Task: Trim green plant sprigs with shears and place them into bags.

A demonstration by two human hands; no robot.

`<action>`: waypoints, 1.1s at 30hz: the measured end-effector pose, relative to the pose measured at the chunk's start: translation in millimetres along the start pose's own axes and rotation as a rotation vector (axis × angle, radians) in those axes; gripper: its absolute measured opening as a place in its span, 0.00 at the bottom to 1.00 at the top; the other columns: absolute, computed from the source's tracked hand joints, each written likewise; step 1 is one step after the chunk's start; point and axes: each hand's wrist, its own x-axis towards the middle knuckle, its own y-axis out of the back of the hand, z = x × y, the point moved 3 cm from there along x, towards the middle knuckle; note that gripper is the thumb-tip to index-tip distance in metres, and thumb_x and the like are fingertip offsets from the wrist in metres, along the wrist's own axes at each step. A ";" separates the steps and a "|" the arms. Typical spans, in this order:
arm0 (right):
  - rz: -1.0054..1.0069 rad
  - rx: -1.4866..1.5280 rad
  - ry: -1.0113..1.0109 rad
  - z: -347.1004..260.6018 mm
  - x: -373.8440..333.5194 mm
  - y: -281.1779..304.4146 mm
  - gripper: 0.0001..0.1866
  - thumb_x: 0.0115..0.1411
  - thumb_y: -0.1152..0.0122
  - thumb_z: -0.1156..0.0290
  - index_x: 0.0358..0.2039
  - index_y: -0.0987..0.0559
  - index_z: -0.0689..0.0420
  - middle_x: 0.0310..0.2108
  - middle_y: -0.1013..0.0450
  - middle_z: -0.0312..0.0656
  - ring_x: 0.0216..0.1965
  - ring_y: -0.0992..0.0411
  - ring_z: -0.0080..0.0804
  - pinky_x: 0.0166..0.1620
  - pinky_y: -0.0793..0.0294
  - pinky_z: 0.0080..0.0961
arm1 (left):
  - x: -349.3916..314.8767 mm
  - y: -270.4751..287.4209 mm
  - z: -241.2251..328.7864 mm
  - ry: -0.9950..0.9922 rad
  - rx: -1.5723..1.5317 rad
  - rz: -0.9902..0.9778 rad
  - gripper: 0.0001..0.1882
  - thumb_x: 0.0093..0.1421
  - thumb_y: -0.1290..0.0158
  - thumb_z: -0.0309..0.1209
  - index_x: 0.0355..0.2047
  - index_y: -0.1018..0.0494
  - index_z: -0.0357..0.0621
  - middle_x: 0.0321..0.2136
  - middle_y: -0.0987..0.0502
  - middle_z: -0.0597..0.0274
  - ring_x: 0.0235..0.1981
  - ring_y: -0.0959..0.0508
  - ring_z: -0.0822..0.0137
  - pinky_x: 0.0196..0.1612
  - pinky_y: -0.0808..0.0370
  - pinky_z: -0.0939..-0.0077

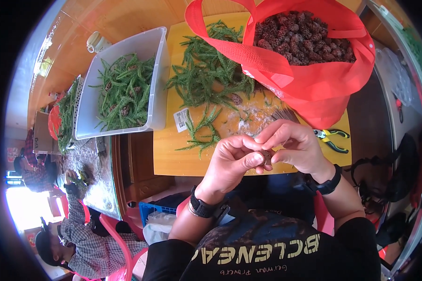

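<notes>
Over the near edge of the yellow board, my left hand [232, 161] pinches a small brown pine cone [267, 158] between thumb and fingers. My right hand [296, 149] has its thumb and fingertips closed on the same cone from the other side. Most of the cone is covered by my fingers. Just beyond my hands lies a bundle of thin dark wires [286, 114]. Yellow-and-black pliers [333, 139] rest to the right of my right hand. One loose green artificial sprig [202, 131] lies beyond my left hand.
A red bag [309, 89] full of pine cones [302, 40] stands at the far right. Green sprigs [206, 70] are piled on the yellow board [173, 157], beside a white label [182, 120]. Left stands a clear bin [160, 89] with sprigs and cones. A person [91, 243] sits lower left.
</notes>
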 end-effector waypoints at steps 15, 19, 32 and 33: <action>0.084 -0.137 0.090 -1.6 0.6 -5.5 0.07 0.53 0.37 0.72 0.27 0.26 0.61 0.36 0.29 0.44 0.38 0.30 0.28 0.42 0.30 0.22 | 1.6 -1.3 1.6 -0.085 0.064 0.008 0.09 0.55 0.44 0.27 0.34 0.31 0.40 0.28 0.23 0.53 0.29 0.20 0.64 0.28 0.22 0.79; 0.002 -0.129 0.048 -8.1 2.1 -5.2 0.07 0.53 0.37 0.73 0.27 0.26 0.61 0.37 0.28 0.45 0.40 0.29 0.29 0.42 0.29 0.23 | -0.8 -1.1 2.0 -0.087 0.037 -0.021 0.09 0.55 0.44 0.28 0.34 0.31 0.39 0.28 0.23 0.52 0.28 0.21 0.63 0.27 0.22 0.80; 0.242 -0.486 0.292 -9.6 -11.0 -8.1 0.13 0.47 0.35 0.84 0.31 0.29 0.59 0.31 0.34 0.40 0.34 0.33 0.26 0.37 0.33 0.19 | 2.5 -7.5 7.8 -0.252 0.214 0.003 0.08 0.56 0.44 0.26 0.32 0.31 0.36 0.35 0.26 0.49 0.31 0.22 0.66 0.30 0.25 0.78; 0.258 -0.509 0.299 -9.9 -10.8 -8.7 0.12 0.47 0.35 0.84 0.30 0.28 0.59 0.31 0.33 0.40 0.33 0.33 0.26 0.37 0.33 0.19 | 2.9 -6.4 7.2 -0.252 0.213 0.002 0.08 0.56 0.44 0.26 0.32 0.31 0.36 0.35 0.26 0.49 0.31 0.22 0.66 0.30 0.25 0.78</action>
